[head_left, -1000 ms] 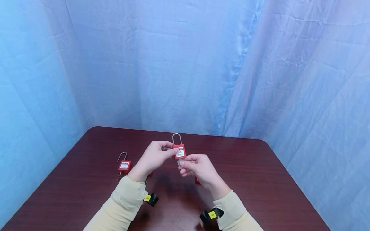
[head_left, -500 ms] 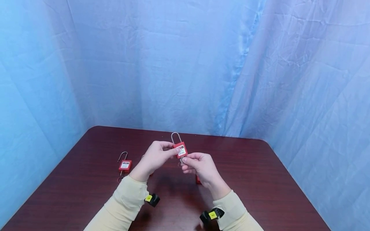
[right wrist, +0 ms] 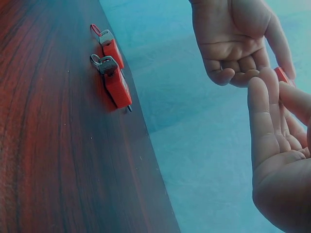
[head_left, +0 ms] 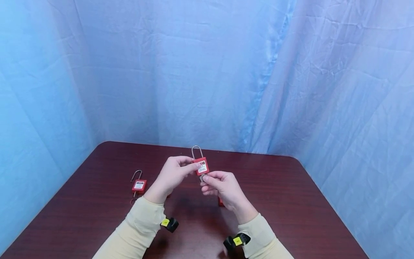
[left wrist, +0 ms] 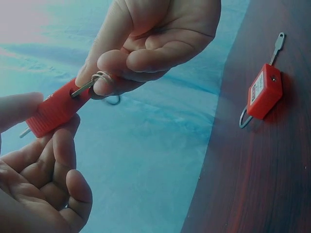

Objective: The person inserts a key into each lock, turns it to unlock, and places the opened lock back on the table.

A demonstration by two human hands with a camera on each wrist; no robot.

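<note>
Above the table's middle my left hand (head_left: 191,167) pinches a red padlock (head_left: 202,167) by its body, its steel shackle (head_left: 197,151) pointing up. My right hand (head_left: 205,179) pinches a key (head_left: 202,177) that sits in the bottom of the lock. In the left wrist view the key (left wrist: 83,87) and its ring (left wrist: 103,78) enter the red padlock (left wrist: 54,110) between my right hand's fingers (left wrist: 146,58) and my left hand's fingers (left wrist: 58,160). In the right wrist view only a red corner of the padlock (right wrist: 282,75) shows past my fingers.
A second red padlock (head_left: 139,185) with an open shackle lies on the dark wooden table (head_left: 291,201) to the left. Two more padlocks (right wrist: 116,83) (right wrist: 110,45) lie under my hands, one with keys. Blue cloth (head_left: 207,72) hangs behind and at both sides.
The padlock and both hands have risen slightly. My right hand has closed up to the lock's bottom, so less of the key shows.
</note>
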